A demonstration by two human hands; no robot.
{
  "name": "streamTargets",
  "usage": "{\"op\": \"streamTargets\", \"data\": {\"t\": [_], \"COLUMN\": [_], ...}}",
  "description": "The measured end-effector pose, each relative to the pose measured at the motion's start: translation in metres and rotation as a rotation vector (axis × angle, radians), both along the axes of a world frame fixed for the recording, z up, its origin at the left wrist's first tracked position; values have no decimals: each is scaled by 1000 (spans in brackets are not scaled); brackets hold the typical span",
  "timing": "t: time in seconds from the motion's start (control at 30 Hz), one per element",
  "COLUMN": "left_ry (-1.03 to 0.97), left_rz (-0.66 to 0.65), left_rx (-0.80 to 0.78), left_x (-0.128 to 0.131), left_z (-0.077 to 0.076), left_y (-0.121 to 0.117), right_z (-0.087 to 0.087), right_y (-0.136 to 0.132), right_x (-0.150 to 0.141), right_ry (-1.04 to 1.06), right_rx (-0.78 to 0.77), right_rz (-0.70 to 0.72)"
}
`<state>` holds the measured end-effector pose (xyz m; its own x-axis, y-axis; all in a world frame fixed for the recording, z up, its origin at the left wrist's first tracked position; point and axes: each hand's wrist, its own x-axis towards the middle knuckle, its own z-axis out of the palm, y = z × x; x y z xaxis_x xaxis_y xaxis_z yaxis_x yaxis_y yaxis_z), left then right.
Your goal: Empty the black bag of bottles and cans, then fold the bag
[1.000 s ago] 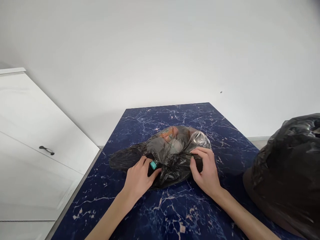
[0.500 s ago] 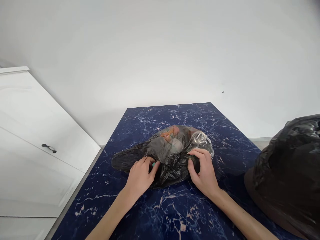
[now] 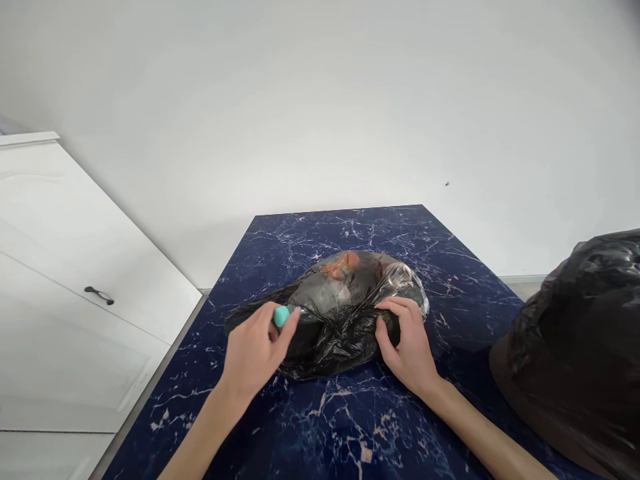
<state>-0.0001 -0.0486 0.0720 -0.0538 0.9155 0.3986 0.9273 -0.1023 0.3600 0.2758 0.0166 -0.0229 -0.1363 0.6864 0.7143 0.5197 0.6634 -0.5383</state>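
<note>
Currently, two hands work at one thin black bag (image 3: 343,337) lying on the one blue table (image 3: 240,433). The left hand (image 3: 250,353) grips one turquoise cap (image 3: 281,316) between thumb and fingers; the right hand (image 3: 410,347) pinches the bag's edge. One bag-lined bin (image 3: 575,373) stands at right, one white cabinet (image 3: 65,227) with one visible dark handle (image 3: 99,295) at left.

The bag's (image 3: 345,343) dark film blurs its contents past naming. The left hand (image 3: 253,353) partly covers the turquoise cap (image 3: 281,316). The bin (image 3: 520,400) hides part of the worktop's (image 3: 350,413) right edge and leaves the view; the worktop's near edge is cut off.
</note>
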Motion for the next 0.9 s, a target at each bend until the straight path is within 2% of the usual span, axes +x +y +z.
{"op": "streamTargets", "data": {"t": [0.2, 0.27, 0.37, 0.47, 0.57, 0.77, 0.9], "left_ry": [75, 94, 90, 130, 184, 224, 216], "left_rz": [129, 218, 349, 451, 540, 650, 671], "left_rx": [556, 663, 732, 748, 683, 410, 338], "left_x": [-42, -59, -85, -107, -121, -134, -137], "left_z": [46, 61, 82, 99, 108, 96, 87], "left_y": [-6, -7, -6, 0, 10, 25, 28], "right_z": [-1, -2, -3, -3, -2, -3, -4], "right_y": [0, 1, 1, 1, 0, -1, -1], "right_x": [0, 0, 0, 0, 0, 0, 0], "right_ry": [19, 20, 17, 23, 24, 19, 8], "right_rx": [-17, -20, -26, -27, -19, -33, -44], "right_rz": [-1, -2, -5, -8, -8, -3, -6]}}
